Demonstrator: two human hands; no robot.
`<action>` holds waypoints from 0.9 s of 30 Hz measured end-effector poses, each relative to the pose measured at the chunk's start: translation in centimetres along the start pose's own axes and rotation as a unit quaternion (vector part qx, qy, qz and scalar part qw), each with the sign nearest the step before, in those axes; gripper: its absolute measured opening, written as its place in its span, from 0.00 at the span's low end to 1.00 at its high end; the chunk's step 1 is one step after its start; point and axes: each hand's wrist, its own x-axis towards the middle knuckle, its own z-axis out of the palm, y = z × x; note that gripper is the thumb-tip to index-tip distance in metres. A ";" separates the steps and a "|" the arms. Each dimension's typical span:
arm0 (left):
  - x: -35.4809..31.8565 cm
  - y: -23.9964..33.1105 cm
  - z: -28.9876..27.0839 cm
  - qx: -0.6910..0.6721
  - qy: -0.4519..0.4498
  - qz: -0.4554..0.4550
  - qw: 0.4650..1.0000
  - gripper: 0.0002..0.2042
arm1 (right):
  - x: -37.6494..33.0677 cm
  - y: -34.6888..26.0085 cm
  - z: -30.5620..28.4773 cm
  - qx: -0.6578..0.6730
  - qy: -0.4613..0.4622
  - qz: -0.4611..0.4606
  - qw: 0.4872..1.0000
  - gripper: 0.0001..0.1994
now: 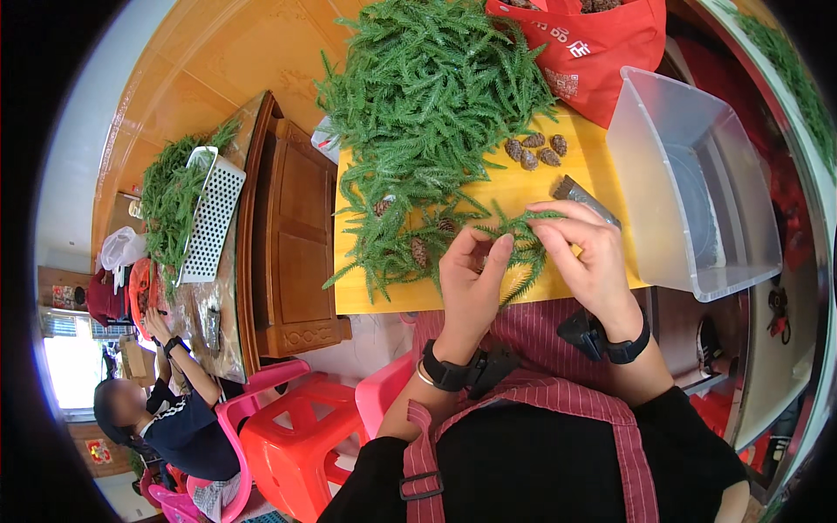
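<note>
A green sprig point(521, 248) is held over the near edge of the yellow tabletop point(523, 187). It is pinched between thumb and fingers point(558, 228) of the right hand point(586, 261), closed narrow on its tip. The left hand point(471, 283) is cupped beside it, fingers point(499, 257) half curled and touching the sprig's lower fronds. A big pile of greenery point(427, 105) is heaped at the far left corner. Pine cones point(536, 150) are lying just beside it. A clear plastic bin point(689, 187) is set at the right edge.
</note>
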 end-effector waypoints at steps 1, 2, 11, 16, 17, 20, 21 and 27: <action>0.0 -0.1 -0.1 0.008 -0.002 0.009 1.000 0.03 | 0.0 0.1 -0.1 -0.038 0.011 -0.022 0.999 0.07; 0.0 -0.3 -0.1 0.016 -0.005 0.018 1.000 0.03 | 0.0 0.2 -0.1 -0.076 0.022 -0.045 0.996 0.06; 0.0 -0.3 -0.8 0.126 -0.021 0.071 0.989 0.03 | 0.4 -1.3 0.3 0.055 0.080 0.034 0.995 0.06; 0.2 -0.2 -0.8 0.162 -0.007 0.085 0.983 0.02 | 0.3 0.2 -0.3 -0.081 0.019 -0.089 0.993 0.06; 0.2 -0.2 -0.9 0.183 0.004 0.098 0.978 0.02 | 0.2 0.1 -0.2 -0.099 0.009 -0.077 0.992 0.06; 0.3 -1.1 -1.0 0.168 0.021 0.112 0.979 0.03 | 0.0 -0.4 0.0 -0.117 -0.007 -0.051 0.992 0.05; 0.2 -1.0 -0.8 0.168 0.021 0.112 0.979 0.03 | 0.0 -0.4 0.0 -0.116 -0.007 -0.050 0.992 0.05; 0.0 -0.9 -0.3 0.196 0.013 0.065 0.978 0.03 | 0.1 -0.4 -0.4 -0.112 -0.004 -0.055 0.992 0.05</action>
